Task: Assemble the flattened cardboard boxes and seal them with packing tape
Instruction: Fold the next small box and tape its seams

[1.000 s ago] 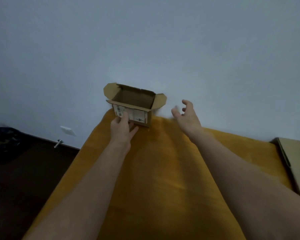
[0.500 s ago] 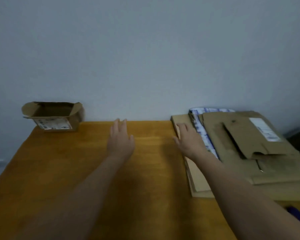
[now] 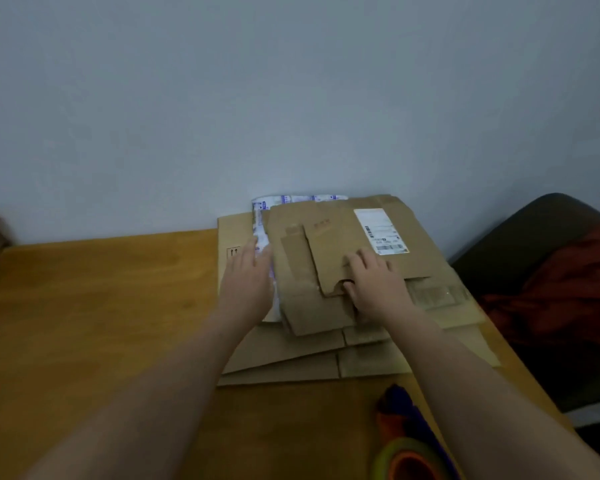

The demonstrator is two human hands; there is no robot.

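Left hand (image 3: 248, 284) and right hand (image 3: 376, 291) rest on flat, matte-brown cardboard boxes (image 3: 291, 356).

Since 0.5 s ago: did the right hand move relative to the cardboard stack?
Yes. The right hand moved rightward across the cardboard stack, from its left edge onto the top flattened box, beside the white label.

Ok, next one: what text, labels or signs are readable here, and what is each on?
No wording can be quoted.
Arrow sign, two arrows pointing up, on a lower flattened box: no words.
White shipping label on the upper cardboard: barcodes and print, too small.
Reddish stamp left of that label: blurred.
Blue print on the white packet: blurred.
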